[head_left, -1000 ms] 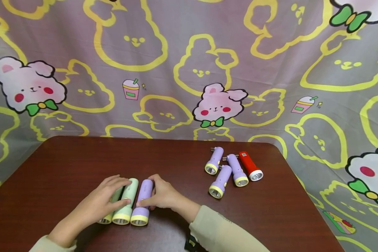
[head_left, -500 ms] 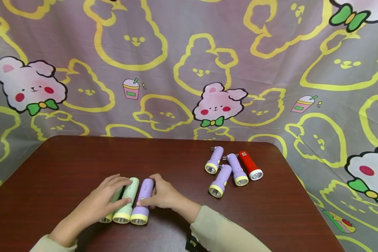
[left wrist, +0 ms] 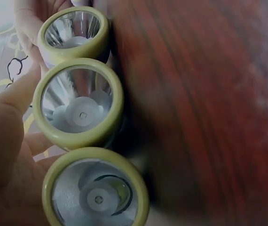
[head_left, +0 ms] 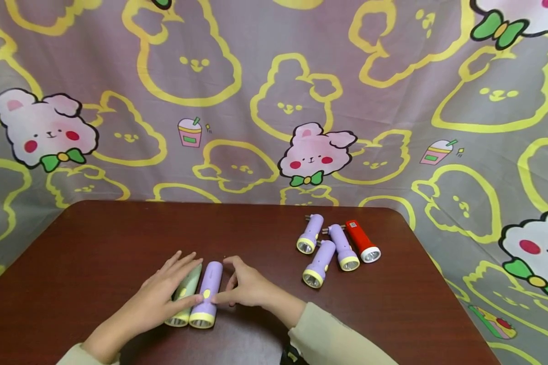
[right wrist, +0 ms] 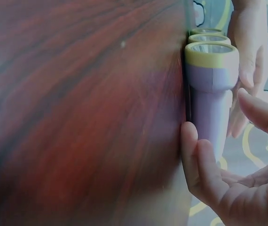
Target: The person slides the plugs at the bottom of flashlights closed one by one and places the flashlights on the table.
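Note:
My left hand [head_left: 157, 291] lies over the green flashlights with its fingers stretched out. Its thumb reaches across to the purple flashlight [head_left: 212, 276]. One green flashlight [head_left: 191, 283] shows partly beside the purple one, both flat on the table. A second green flashlight [left wrist: 141, 197] is covered by the left hand in the head view, but its yellow-rimmed head appears lowest in the left wrist view. At the purple flashlight's right side is my right hand [head_left: 248, 286], thumb tip close to the body; whether it touches I cannot tell. Its fingers are loosely bent and stand off the barrel.
Farther back on the right of the brown table [head_left: 118, 233] lie three purple flashlights [head_left: 323, 258] with plug prongs exposed on at least two. Beside them rests a red flashlight [head_left: 361, 241] with a white head. A cartoon-print curtain [head_left: 242, 101] hangs behind the table.
My left hand has shifted right over the green flashlights, its thumb now reaching the purple one. My right hand's fingers have loosened and drawn away from the purple flashlight. The head view has tilted slightly.

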The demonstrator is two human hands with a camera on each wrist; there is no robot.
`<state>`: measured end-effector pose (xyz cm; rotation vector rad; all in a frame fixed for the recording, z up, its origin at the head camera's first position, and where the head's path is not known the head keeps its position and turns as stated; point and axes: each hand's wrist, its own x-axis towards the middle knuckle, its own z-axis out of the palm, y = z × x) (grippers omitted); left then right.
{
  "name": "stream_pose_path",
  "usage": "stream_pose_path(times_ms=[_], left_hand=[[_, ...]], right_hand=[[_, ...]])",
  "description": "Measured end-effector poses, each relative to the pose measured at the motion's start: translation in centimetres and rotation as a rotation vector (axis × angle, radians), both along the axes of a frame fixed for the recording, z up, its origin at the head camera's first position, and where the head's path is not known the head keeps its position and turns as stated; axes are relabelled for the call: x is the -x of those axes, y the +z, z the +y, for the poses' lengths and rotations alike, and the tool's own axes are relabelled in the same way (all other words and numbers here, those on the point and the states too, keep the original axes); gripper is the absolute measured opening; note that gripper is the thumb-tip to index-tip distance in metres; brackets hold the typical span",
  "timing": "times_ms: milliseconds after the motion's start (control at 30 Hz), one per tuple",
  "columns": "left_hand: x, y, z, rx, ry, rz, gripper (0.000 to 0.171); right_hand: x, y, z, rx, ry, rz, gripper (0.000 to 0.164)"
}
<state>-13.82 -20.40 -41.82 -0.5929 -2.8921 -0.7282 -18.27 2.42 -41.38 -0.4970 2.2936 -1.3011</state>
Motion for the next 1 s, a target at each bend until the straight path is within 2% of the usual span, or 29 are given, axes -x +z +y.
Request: stream_pose_path(times_ms=[300, 633, 1000], left_hand=[[-0.4, -0.2, 0.0, 0.024, -0.02, -0.034, 0.082], [-0.7, -0.6, 0.0, 0.028, -0.036, -0.021, 0.079], [-0.7, -0.5, -0.1, -0.012, -0.051, -0.047, 0.081]], right_hand=[[0.1, 0.6, 2.9, -0.024, 0.033, 0.123, 0.07], [0.0, 1.5, 6.8, 0.073, 0.019, 0.15, 0.057], [0.8, 2.6, 11.3, 0.068, -0.096, 0.262, 0.047]])
